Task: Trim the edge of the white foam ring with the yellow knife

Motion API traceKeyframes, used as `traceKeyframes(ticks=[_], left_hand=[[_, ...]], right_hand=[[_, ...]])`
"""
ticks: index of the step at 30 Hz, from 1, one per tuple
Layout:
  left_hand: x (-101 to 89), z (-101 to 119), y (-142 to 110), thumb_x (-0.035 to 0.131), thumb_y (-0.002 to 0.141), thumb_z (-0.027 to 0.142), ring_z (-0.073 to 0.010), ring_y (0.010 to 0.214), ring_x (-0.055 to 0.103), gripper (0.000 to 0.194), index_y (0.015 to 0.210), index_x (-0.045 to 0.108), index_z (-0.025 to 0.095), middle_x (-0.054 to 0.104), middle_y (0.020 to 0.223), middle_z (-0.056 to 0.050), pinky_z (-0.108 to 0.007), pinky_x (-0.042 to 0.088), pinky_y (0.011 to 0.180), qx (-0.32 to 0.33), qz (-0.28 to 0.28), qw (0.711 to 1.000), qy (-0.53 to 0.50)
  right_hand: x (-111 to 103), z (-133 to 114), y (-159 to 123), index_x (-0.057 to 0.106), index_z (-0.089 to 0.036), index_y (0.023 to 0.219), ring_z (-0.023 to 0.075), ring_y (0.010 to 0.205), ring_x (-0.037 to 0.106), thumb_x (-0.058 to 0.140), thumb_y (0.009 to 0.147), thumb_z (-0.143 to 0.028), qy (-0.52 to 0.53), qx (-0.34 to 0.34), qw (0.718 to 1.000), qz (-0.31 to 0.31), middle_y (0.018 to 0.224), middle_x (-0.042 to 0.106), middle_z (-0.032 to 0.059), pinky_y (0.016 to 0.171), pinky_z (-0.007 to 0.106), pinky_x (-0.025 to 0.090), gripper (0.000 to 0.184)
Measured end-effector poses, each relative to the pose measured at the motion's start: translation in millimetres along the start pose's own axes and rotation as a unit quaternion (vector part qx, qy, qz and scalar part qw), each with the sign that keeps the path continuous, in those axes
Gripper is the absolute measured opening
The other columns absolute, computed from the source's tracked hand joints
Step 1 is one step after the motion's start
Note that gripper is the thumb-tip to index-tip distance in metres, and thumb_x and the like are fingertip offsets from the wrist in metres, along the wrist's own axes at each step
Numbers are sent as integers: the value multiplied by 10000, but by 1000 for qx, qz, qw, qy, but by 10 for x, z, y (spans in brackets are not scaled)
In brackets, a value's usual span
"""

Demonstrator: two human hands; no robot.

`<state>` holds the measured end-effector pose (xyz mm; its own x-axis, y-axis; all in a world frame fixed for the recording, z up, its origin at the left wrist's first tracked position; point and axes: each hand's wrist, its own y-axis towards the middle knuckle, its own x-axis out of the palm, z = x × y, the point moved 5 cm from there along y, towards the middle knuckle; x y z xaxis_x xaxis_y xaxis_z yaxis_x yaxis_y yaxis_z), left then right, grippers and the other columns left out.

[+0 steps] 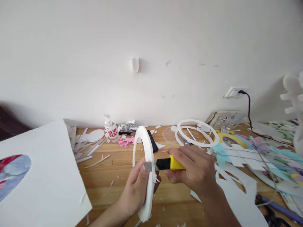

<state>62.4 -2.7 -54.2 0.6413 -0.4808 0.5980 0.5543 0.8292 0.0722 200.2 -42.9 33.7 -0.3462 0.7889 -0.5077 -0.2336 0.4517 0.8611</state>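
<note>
My left hand (137, 187) is closed round a white foam ring (143, 138), held upright on its edge over the wooden table (111, 176). My right hand (196, 168) grips a yellow and black utility knife (167, 164). The knife's blade rests against the ring's edge, right beside my left thumb. Small white shavings hang from the ring where the blade meets it.
A large white foam board (44, 176) with an oval hole lies at the left. A small bottle (111, 129), foam strips (91, 151), a black remote (152, 142) and white rings (196, 132) sit behind. Coloured paper scraps (265, 154) and scissors (274, 214) crowd the right. A black cable (249, 110) hangs from a wall socket.
</note>
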Motion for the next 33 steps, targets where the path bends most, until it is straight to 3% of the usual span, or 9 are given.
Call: traceKeyframes(ticks=[5,9,11,14,18,20,25,33], left_hand=[[148,88,-3,502,937,536,-41,417,270,417,707,447,194,353,524,73,-147,259,395,30,-79,996,-23],[141,96,1,613,901,445,-61,398,417,245,943,545,214,467,549,65,-141,344,372,-8,-77,997,3],[144,112,17,698,833,442,-100,384,504,317,1017,534,242,538,551,64,-170,403,355,-29,-78,996,-9],[125,157,47,668,797,587,-143,366,558,406,784,524,208,563,511,42,-217,446,331,-52,-21,997,-47],[117,179,37,621,759,706,-61,230,331,587,575,423,185,432,375,63,-171,305,245,-83,62,992,-71],[124,181,26,651,724,718,-39,234,265,601,565,416,188,390,355,77,-155,258,248,-77,74,992,-64],[90,183,14,605,752,735,-31,303,266,594,591,449,185,404,425,69,-155,234,301,-38,90,995,18],[42,185,-11,593,757,743,-55,325,293,576,626,457,199,404,387,68,-173,232,343,-37,134,989,52]], right_hand=[[-36,248,-69,659,-138,889,141,590,548,554,929,-502,-25,16,1000,6,643,608,36,585,276,365,381],[-74,227,-68,649,-143,906,146,598,555,516,942,-509,19,28,999,7,657,612,45,590,280,373,391],[-60,134,-49,643,-150,901,145,591,549,530,929,-519,29,16,999,2,645,608,35,592,283,370,386],[4,-23,-24,632,-157,913,150,610,560,541,913,-549,52,-15,998,-17,663,625,34,604,287,370,402],[73,-139,-4,618,-156,903,158,622,569,513,923,-559,73,-20,996,-38,678,629,44,610,294,371,416],[61,-170,7,614,-155,893,159,615,565,532,920,-527,72,-17,997,-32,664,620,39,608,297,368,382],[20,-205,18,617,-165,872,149,567,494,531,914,-538,53,-10,998,-25,619,583,20,575,303,332,385],[49,-46,-17,631,-153,914,153,613,564,560,904,-518,49,-16,998,-21,651,613,28,601,296,357,372]])
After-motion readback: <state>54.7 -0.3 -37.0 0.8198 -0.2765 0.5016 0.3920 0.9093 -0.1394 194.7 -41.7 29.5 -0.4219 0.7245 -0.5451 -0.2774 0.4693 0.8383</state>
